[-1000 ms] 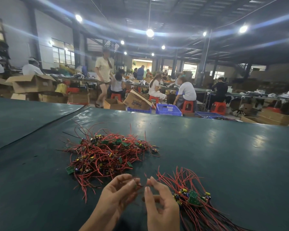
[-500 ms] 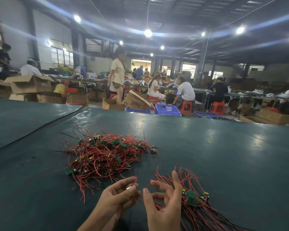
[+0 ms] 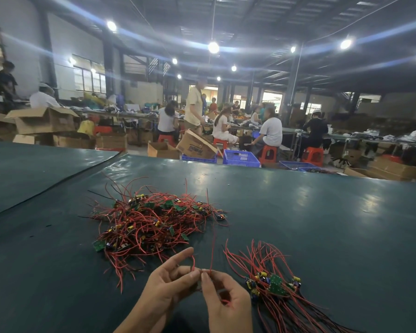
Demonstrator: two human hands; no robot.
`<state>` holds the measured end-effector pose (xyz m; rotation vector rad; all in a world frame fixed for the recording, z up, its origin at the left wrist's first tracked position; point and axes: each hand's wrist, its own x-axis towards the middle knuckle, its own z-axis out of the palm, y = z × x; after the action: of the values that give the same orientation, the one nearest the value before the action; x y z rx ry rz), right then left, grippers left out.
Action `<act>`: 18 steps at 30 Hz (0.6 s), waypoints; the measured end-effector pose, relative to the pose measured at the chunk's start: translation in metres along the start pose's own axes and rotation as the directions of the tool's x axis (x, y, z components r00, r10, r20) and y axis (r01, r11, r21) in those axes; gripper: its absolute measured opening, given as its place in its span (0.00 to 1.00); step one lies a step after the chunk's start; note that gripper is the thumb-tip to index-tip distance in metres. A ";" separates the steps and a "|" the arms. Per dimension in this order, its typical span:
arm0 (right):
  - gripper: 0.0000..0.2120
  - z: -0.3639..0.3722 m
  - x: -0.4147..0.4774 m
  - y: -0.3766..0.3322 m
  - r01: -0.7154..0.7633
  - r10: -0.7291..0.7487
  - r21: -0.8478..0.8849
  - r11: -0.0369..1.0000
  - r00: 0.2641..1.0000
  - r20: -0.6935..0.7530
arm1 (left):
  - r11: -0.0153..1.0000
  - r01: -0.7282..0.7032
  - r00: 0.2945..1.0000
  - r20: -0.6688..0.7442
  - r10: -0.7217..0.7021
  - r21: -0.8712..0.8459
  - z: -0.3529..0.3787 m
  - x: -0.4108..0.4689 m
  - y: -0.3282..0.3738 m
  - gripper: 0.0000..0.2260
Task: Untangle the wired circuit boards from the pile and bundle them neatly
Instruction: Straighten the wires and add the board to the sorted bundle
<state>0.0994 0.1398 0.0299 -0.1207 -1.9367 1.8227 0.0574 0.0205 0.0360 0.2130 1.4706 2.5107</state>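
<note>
1. The fingertips of both hands meet low over the table. The left hand (image 3: 171,287) pinches a thin red wire (image 3: 211,258) with its thumb and a finger. Its first finger sticks up, a little apart from the others.
2. The right hand (image 3: 228,306) pinches the same wire right next to the left fingertips. Its other fingers are curled in, and a bit of red wire shows in its palm.
3. From the pinch, the wire goes up and away toward the near right edge of the pile. I cannot tell if a board hangs on it, because the hands hide that part.
4. The pile (image 3: 154,222) is a messy heap of red wires and small green boards. It lies past the hands and a bit to the left, and the hands do not touch it.
5. The bundle (image 3: 271,284) lies just beside the right hand. Its boards sit close together, and its wires lie side by side.
6. Both lie on the dark green table (image 3: 334,212).
7. Past the table are blue baskets (image 3: 240,157), cardboard boxes (image 3: 43,120) and people sitting on orange stools (image 3: 269,153).
</note>
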 end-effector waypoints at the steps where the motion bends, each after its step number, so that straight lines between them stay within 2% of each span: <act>1: 0.08 -0.001 0.001 -0.001 -0.008 0.008 0.005 1.000 1.000 0.003 | 1.000 0.014 1.000 -0.004 -0.014 -0.005 0.000 0.000 0.000 0.26; 5: 0.08 -0.003 0.002 -0.003 -0.106 0.107 0.058 0.993 0.994 -0.018 | 1.000 -0.010 0.995 -0.103 0.012 0.017 0.003 -0.001 0.000 0.24; 8: 0.08 -0.004 0.004 -0.006 -0.193 0.202 0.122 0.974 0.977 -0.070 | 0.997 -0.046 0.979 -0.203 0.033 -0.058 0.002 0.001 0.001 0.22; 11: 0.11 -0.005 0.005 -0.008 -0.242 0.254 0.129 0.962 0.963 -0.088 | 0.988 -0.067 0.970 -0.240 0.032 -0.140 0.001 0.002 0.001 0.20; 14: 0.14 -0.004 0.006 -0.007 -0.278 0.283 0.062 0.958 0.956 -0.076 | 0.989 -0.066 0.980 -0.197 0.040 -0.131 0.001 0.002 -0.001 0.13; 18: 0.17 0.000 0.003 -0.008 -0.280 0.283 -0.073 0.957 0.958 0.039 | 0.997 -0.048 0.983 -0.182 0.035 -0.064 0.002 0.001 -0.001 0.07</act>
<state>0.0987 0.1403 0.0386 -0.3963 -2.1037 1.9540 0.0567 0.0227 0.0356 0.0041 1.4552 2.6699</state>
